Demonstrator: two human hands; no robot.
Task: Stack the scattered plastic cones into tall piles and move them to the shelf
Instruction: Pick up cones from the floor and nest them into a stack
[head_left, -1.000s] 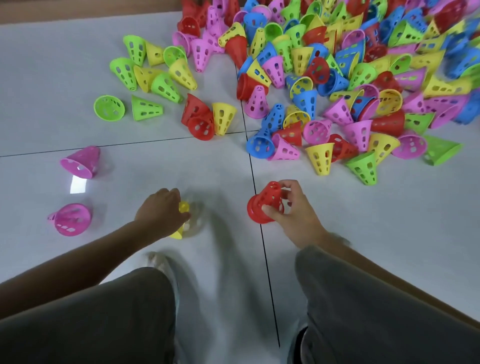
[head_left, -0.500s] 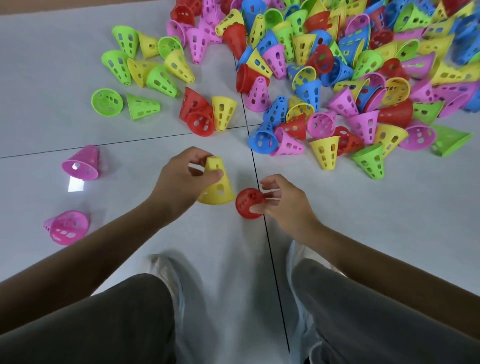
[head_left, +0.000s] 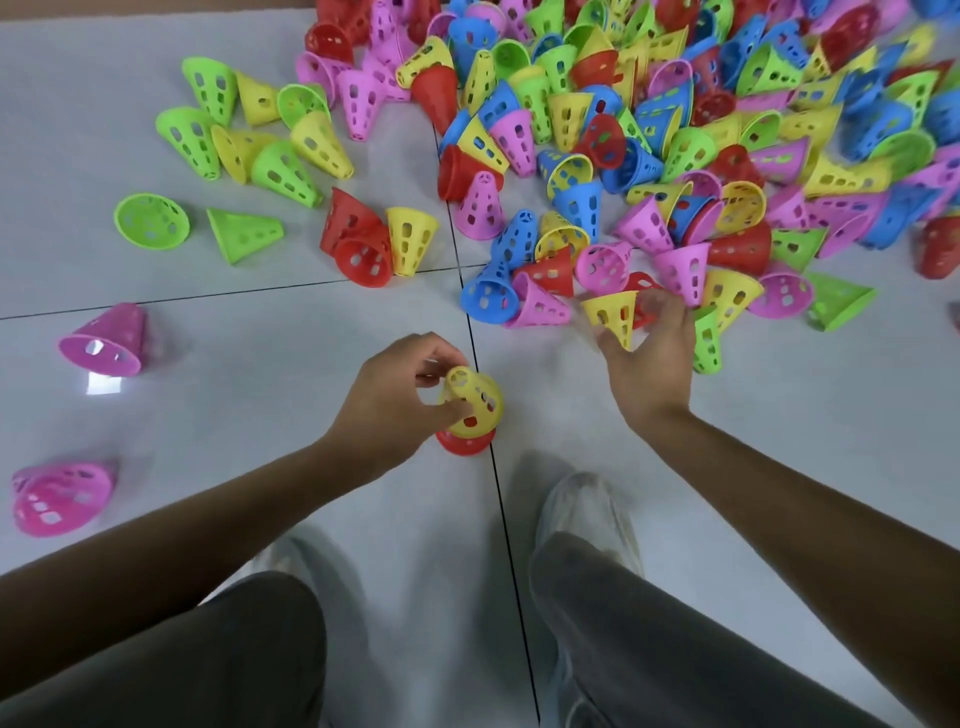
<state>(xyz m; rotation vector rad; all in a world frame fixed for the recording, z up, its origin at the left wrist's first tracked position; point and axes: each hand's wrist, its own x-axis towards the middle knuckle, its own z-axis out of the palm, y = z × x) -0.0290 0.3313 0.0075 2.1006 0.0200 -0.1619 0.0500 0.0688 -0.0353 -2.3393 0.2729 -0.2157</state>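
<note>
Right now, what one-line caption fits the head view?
Left hand holds a yellow cone nested over a red cone; right hand takes another yellow cone from the pile.

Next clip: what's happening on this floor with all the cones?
A person is stacking plastic cones. The left hand holds a yellow cone set over a red cone on the floor, a two-cone stack so far. The right hand reaches into the edge of the big loose pile, fingers closing around another yellow cone. No shelf is in view.
</note>
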